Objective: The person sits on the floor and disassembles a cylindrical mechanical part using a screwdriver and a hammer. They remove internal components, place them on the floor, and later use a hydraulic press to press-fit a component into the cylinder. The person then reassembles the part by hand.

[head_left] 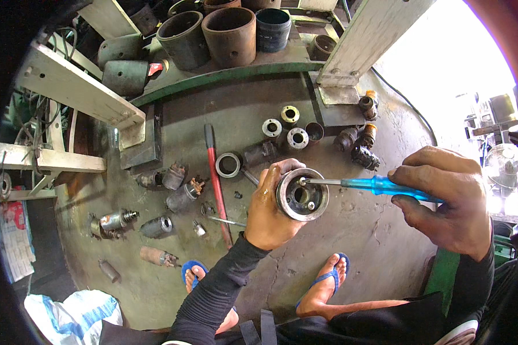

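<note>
1. The concrete floor is carrying everything here; the person is sitting low above it, with feet in blue sandals resting just below the round housing that is being worked on.
2. Three wide metal cylinders are standing upright on a green ledge, far above the round housing, and they are out of the way of the hands.
3. The left hand is wrapping around the round housing from its left side, closed firmly on it, with the open face turned up toward the person. I think it is being held this way so that the screw heads inside are facing the tool.
4. The right hand is closed around the blue handle of the screwdriver, at the right of the round housing. The shaft is lying almost level, and its tip is touching a small point on the upper left rim of the housing.
5. A long red-handled tool is lying on the floor just left of the round housing.
6. Small motor parts are lying scattered farther left of the housing, and several rings and bushings are sitting above it, spread apart, probably so that each piece is easy to find.
</note>
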A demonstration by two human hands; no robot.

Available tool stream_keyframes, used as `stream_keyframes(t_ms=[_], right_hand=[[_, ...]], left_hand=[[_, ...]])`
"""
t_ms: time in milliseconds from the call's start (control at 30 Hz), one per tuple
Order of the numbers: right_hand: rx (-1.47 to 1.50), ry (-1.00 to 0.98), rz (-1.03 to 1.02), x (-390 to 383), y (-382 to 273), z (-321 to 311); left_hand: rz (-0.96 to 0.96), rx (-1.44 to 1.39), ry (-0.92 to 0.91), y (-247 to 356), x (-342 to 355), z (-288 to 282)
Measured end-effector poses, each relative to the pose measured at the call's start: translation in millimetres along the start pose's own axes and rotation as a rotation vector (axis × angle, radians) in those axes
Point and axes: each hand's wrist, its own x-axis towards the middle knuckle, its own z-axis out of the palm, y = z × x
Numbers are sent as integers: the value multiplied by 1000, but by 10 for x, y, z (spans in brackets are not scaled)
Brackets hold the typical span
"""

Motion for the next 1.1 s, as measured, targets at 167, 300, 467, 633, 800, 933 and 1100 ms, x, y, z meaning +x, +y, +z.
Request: stream_keyframes(t_ms=[167, 300, 467, 633, 800, 933, 1100], right_hand=[[-33, -30, -15, 23, 18, 10], [-204, -102, -63, 162, -209, -87], [-89, 30, -146, 231, -244, -99], [-53, 63, -212, 386, -246, -38], [-85, -48, -275, 435, -246, -158], [-19, -43, -162, 490, -404, -70], [32, -29, -315, 545, -329, -37]], left_hand=[[-66, -79, 21, 63, 11, 17], [-45, -15, 15, -64, -37, 35], [32, 75, -9, -52, -22, 57], [-21, 12, 9, 30, -67, 19], [0, 11, -44, -3, -78, 59], [-23, -13, -29, 23, -113, 35], [-121, -237, -41, -26, -128, 115]])
